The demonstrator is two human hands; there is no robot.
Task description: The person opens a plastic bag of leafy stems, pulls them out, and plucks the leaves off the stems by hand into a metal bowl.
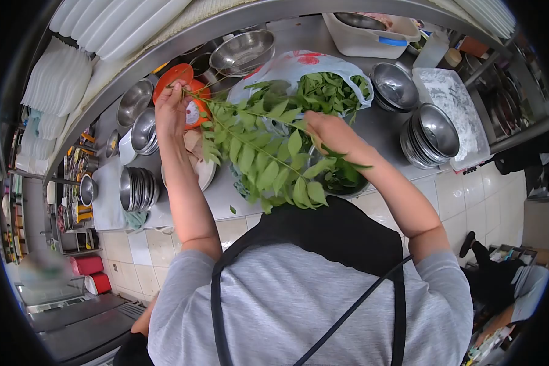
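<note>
My left hand [172, 104] is closed in a pinch on the stem ends of a bunch of long leafy green sprigs [262, 161], which look like curry leaves. The sprigs slant down to the right, over the counter's front edge. My right hand [332, 131] is closed at the sprigs' right side, with leaves showing around it; its fingertips are partly hidden. Below my right forearm a metal bowl [355, 188] contains green leaves. Just beyond the hands, an open plastic bag [271, 72] with red print is full of more leafy sprigs [329, 91].
An orange scale [195, 110] stands by my left hand. Stacked metal bowls [137, 189] are at the left, and more bowls [430, 134] at the right beside a white-dusted tray [448, 97]. A shelf edge [226, 24] crosses overhead. A person [500, 274] is at the lower right.
</note>
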